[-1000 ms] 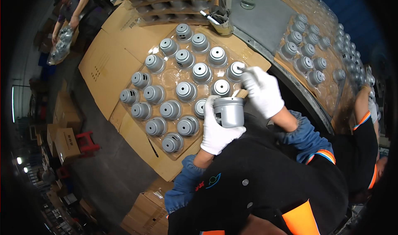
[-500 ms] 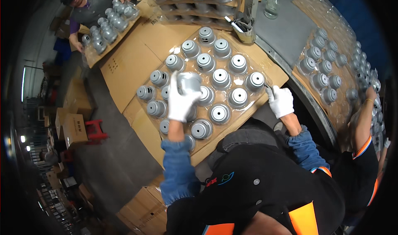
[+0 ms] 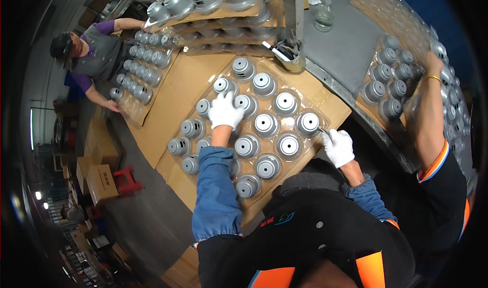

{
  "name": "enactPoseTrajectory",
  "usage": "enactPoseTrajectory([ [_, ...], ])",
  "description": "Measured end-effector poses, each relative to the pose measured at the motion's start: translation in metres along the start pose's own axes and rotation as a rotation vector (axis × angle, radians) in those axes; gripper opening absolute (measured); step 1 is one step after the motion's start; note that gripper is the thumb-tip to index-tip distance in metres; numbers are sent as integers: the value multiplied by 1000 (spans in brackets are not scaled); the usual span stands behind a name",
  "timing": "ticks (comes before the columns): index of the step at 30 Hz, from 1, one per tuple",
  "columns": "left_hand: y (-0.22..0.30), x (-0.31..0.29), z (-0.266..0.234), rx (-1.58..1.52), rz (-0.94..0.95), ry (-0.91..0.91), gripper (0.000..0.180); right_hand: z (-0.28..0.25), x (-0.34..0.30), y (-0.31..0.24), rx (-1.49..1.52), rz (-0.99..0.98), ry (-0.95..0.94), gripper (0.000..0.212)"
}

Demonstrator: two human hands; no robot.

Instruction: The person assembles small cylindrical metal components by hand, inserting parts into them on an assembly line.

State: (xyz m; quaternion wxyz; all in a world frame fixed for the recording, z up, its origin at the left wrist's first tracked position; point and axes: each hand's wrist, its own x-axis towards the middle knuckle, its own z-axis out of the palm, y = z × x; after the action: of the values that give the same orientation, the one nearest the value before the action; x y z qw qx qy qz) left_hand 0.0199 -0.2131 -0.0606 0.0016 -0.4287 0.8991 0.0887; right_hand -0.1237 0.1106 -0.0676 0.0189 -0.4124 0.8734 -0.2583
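Here, my left hand [image 3: 226,112] in its white glove reaches over the grey cups [image 3: 267,125], its fingers bent down among them; I can't tell whether they grip one or merely touch it. My right hand [image 3: 338,148], also gloved, is closed, pinching a thin dark stick [image 3: 321,130] that points at the cup on the right corner, though I can't tell if it touches. The cups stand in rows in a clear tray [image 3: 288,124] on brown cardboard [image 3: 333,105] in front of me. Beyond it rises a stack of loaded trays [image 3: 229,28], with a pen holder [image 3: 294,65] beside it and a glass bottle [image 3: 324,18] on the grey counter [image 3: 338,44]. At upper left, a co-worker [image 3: 101,51] holds another filled tray [image 3: 136,110].
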Motion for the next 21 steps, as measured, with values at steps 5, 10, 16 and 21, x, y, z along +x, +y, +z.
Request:
enactPoseTrajectory([
  [5, 17, 19, 24, -134, -180, -261, 64, -2, 14, -32, 92, -84, -108, 24],
  [10, 6, -25, 13, -580, -58, 252, 66, 7, 16, -40, 227, -78, -20, 20],
  [16, 39, -151, -35, -630, 255, 668, 57, 15, 39, -97, 778, 224, -137, 26],
  [21, 53, -209, -39, -404, 388, 739, 64, 8, 28, -145, 893, 135, -143, 25],
])
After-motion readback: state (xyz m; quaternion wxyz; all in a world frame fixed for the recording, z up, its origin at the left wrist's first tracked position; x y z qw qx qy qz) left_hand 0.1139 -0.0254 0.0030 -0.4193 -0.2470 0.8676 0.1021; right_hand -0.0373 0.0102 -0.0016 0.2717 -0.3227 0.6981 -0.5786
